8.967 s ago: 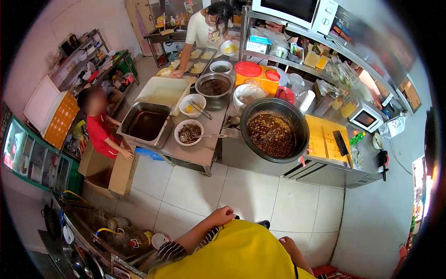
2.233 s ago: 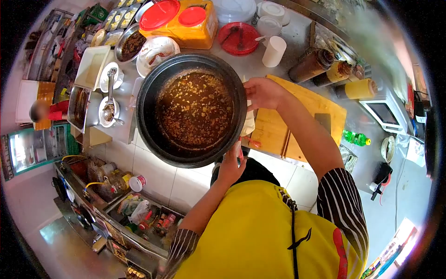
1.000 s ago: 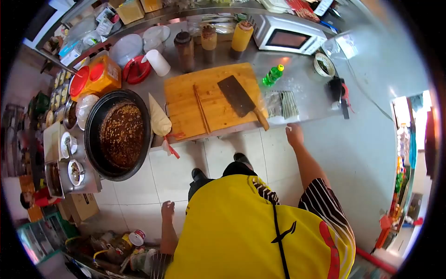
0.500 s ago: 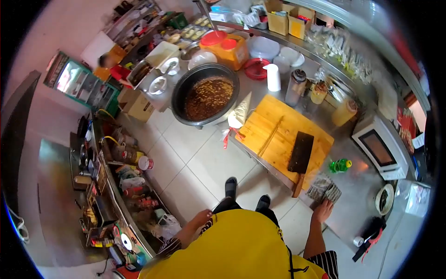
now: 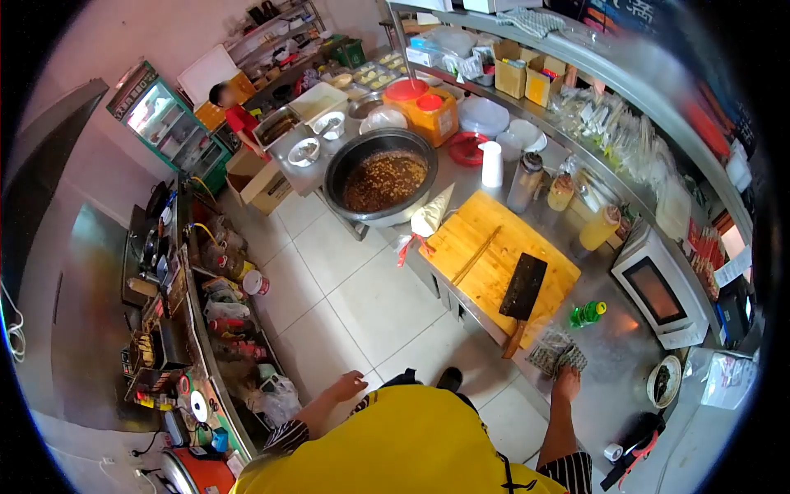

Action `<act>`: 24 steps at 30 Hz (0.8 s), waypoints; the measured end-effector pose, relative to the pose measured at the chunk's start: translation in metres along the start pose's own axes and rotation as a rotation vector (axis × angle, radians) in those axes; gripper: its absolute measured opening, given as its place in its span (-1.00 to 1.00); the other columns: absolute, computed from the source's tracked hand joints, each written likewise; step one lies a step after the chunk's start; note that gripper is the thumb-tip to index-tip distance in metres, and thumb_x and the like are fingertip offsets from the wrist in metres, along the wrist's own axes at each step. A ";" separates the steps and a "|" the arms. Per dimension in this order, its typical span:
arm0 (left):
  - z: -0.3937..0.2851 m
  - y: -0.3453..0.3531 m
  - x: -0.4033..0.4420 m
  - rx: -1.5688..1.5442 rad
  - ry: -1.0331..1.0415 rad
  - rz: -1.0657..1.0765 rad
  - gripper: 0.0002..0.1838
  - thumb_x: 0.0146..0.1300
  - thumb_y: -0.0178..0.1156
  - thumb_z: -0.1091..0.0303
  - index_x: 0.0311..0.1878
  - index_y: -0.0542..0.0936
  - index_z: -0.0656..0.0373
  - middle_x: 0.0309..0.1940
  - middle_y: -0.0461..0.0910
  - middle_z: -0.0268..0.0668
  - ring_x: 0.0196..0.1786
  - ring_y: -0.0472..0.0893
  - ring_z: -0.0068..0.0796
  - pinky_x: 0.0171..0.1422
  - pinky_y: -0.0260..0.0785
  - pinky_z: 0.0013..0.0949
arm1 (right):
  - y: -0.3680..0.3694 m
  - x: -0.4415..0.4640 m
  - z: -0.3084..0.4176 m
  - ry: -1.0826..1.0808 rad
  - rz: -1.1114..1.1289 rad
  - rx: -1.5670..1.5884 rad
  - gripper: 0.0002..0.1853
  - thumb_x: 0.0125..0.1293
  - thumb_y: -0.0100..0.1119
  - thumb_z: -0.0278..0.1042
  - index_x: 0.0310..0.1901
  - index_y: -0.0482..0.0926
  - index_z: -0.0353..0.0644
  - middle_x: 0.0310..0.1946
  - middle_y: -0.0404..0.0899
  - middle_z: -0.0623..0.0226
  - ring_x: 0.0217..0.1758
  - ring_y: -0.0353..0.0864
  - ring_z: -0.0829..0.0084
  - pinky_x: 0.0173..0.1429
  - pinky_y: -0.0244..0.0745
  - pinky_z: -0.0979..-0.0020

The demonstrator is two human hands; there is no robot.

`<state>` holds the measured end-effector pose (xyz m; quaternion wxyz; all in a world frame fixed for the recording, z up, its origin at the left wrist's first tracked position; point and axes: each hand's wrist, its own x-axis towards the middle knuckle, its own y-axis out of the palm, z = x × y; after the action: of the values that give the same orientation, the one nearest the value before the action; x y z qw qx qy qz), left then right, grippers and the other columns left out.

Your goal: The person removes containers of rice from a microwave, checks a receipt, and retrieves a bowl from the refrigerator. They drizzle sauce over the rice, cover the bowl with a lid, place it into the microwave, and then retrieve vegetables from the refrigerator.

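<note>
My right hand (image 5: 566, 382) is on a grey checked cloth (image 5: 546, 352) at the near side of the steel counter, its fingers closed over the folded part. My left hand (image 5: 346, 386) hangs over the floor at my side, holding nothing, with its fingers loosely apart. Close to the cloth lies a cleaver (image 5: 523, 288), its wooden handle jutting past the edge of the wooden cutting board (image 5: 461, 239). A pair of chopsticks (image 5: 477, 255) rests on that board. Just beyond the cloth is a green bottle (image 5: 587, 314) with a yellow cap.
A big black pot (image 5: 336, 185) of brown liquid stands beside a filled piping bag (image 5: 431, 212). Sauce bottles (image 5: 524, 183) and a microwave (image 5: 658, 284) line the counter's back. A person in red (image 5: 240, 122) stands far left. Several bottles and bags fill the left shelf (image 5: 239, 329).
The view has tilted upward, showing more of the room's far end. My right hand stays at the cloth, with its fingers now more around the folded part. My left hand has shifted slightly outward.
</note>
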<state>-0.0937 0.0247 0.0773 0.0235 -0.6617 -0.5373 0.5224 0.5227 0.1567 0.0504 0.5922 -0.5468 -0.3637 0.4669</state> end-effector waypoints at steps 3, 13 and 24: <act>-0.002 0.006 -0.003 -0.053 0.049 -0.026 -0.49 0.23 0.17 0.06 0.12 0.48 0.23 -0.01 0.59 -0.04 0.06 0.55 -0.02 0.15 0.41 -0.11 | 0.022 0.006 -0.018 -0.028 -0.055 0.045 -0.89 0.14 0.16 -0.41 -0.29 0.57 -0.18 -0.22 0.54 0.15 -0.11 0.53 0.08 -0.08 0.47 0.12; 0.155 0.047 -0.021 0.646 0.579 0.070 -0.73 0.28 0.08 0.17 -0.09 0.59 0.10 -0.17 0.59 -0.08 -0.08 0.59 -0.08 -0.02 0.48 -0.14 | 0.020 -0.016 -0.003 0.043 -0.051 -0.057 -0.85 0.19 0.09 -0.48 -0.18 0.54 -0.20 -0.02 0.50 0.12 0.02 0.53 0.09 0.08 0.49 0.16; 0.203 0.067 -0.046 0.264 0.387 0.028 -0.62 0.21 0.11 0.13 -0.08 0.59 0.25 -0.12 0.59 0.02 -0.07 0.59 -0.08 -0.01 0.46 -0.20 | -0.028 -0.070 0.052 0.081 0.173 0.101 -0.66 0.23 0.07 -0.42 0.06 0.52 -0.14 0.21 0.41 0.16 0.23 0.43 0.15 0.21 0.42 0.22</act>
<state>-0.1876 -0.1448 -0.0238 0.2052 -0.7482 -0.4405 0.4516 0.4568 0.1069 0.0906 0.5905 -0.5642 -0.2669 0.5116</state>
